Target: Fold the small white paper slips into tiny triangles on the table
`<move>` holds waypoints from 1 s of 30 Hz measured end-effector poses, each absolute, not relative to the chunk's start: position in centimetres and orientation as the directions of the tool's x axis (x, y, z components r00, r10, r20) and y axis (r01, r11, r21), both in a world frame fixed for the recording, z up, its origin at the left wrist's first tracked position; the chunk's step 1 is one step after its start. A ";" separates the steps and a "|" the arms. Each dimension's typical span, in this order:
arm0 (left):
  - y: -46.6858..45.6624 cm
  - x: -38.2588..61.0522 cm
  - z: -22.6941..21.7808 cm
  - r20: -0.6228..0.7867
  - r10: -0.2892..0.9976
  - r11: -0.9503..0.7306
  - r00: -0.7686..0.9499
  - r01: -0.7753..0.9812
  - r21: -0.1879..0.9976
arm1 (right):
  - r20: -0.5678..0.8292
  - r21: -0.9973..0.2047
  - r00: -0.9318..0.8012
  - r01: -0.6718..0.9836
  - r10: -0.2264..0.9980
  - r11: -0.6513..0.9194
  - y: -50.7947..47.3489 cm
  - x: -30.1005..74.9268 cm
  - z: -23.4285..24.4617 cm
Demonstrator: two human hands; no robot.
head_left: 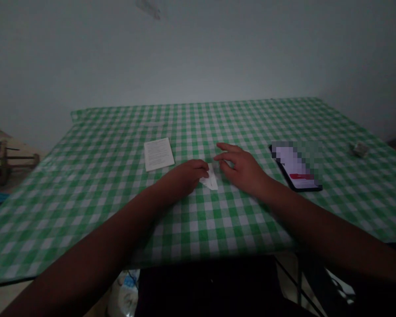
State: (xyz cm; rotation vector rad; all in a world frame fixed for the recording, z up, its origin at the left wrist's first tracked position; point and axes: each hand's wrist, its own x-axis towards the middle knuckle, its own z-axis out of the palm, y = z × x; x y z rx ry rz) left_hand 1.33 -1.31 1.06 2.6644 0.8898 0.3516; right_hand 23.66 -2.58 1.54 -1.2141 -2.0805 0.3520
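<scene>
A small white piece of paper (211, 179), with an angled lower edge and some print on it, lies on the table in front of me. Over its left part rests my left hand (190, 174), fingers bent and closed on it, so that side of the paper is hidden. Just to the right, my right hand (239, 169) is open with its fingers apart and holds nothing. Its fingertips point toward the paper without visibly gripping it. Left of and beyond my left hand sits a squarish stack or pad of printed paper (159, 154).
A green and white checked cloth (198, 220) covers the table. To the right lies a phone (300, 176) with its screen lit and partly blurred out. A small crumpled-looking object (359, 149) is near the right edge. A plain wall (198, 53) stands behind.
</scene>
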 end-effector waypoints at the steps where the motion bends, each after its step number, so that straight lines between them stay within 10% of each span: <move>1: -1.4 1.3 1.0 0.120 0.602 -0.765 0.790 0.526 0.372 | 0.431 -0.522 -0.352 0.654 0.831 0.547 -2.5 23.7 1.5; 14: -2.1 1.4 1.8 0.156 0.606 -0.792 0.780 0.572 0.215 | 0.246 -0.407 -0.727 0.523 0.641 0.749 -1.9 24.3 1.5; 30: -1.6 0.3 1.6 0.115 0.570 -0.747 0.813 0.455 0.485 | 0.124 -0.335 -0.758 0.576 0.641 0.746 -2.7 24.1 2.4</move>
